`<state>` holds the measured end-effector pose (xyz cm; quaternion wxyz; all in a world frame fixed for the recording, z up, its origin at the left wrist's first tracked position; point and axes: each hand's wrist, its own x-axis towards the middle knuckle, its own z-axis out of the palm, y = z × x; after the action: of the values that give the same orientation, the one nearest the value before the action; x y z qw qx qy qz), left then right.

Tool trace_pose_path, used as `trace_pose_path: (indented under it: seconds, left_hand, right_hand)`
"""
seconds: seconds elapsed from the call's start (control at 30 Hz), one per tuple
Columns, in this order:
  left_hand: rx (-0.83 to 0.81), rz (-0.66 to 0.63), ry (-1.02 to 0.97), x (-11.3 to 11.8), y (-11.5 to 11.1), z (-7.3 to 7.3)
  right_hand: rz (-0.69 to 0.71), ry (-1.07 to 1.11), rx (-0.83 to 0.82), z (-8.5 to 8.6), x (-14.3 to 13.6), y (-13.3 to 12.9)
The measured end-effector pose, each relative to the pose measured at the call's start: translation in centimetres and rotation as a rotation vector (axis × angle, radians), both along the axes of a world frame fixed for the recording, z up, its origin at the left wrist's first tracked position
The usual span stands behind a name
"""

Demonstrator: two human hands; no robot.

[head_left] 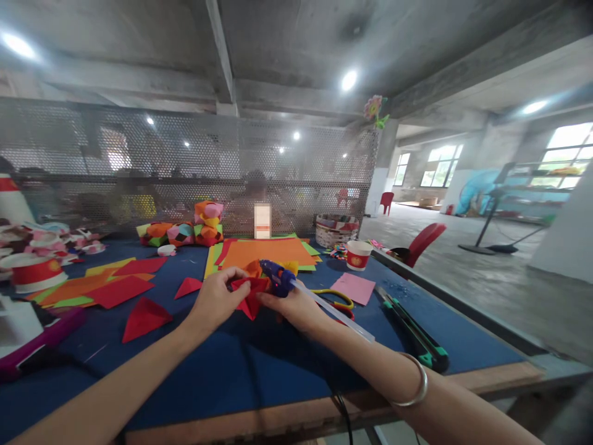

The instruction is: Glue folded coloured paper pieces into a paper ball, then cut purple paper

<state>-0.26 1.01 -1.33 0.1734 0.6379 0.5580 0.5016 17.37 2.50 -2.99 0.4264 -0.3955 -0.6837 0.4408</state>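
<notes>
Over the middle of the blue table, my left hand [221, 295] pinches a folded red and orange paper piece [251, 300]. My right hand [296, 308] is closed around a blue glue gun [277, 278], with a long clear glue stick [331, 308] jutting from its back. The gun's nozzle end is close above the paper piece; whether they touch I cannot tell. My right thumb lies along the paper's lower edge. Behind my hands lies a stack of coloured sheets [266, 252], orange on top. Yellow-handled scissors [340, 298] lie just right of my right hand.
Red folded triangles [146, 319] and loose paper sheets [121, 292] lie at left. Finished paper balls [180, 233] stand by the mesh screen [185, 154]. A pink square [354, 288], a green-black cutter [412, 330], a paper cup [358, 254] and a woven basket [336, 230] are at right.
</notes>
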Motion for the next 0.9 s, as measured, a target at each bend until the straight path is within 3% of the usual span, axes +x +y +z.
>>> trace_pose_path:
  seconds: [0.17, 0.47, 0.9]
  left_hand:
    - [0.004, -0.011, -0.161, 0.2, -0.2, 0.2]
    - [-0.096, -0.01, -0.302, 0.2, 0.2, -0.2]
    - [-0.091, -0.028, -0.402, -0.2, 0.6, -0.8]
  right_hand:
    - [0.006, 0.021, 0.003, -0.2, -0.1, 0.3]
    - [-0.171, 0.104, -0.003, -0.5, 0.3, 1.5]
    - [-0.076, 0.279, -0.017, -0.8, 0.4, 1.5]
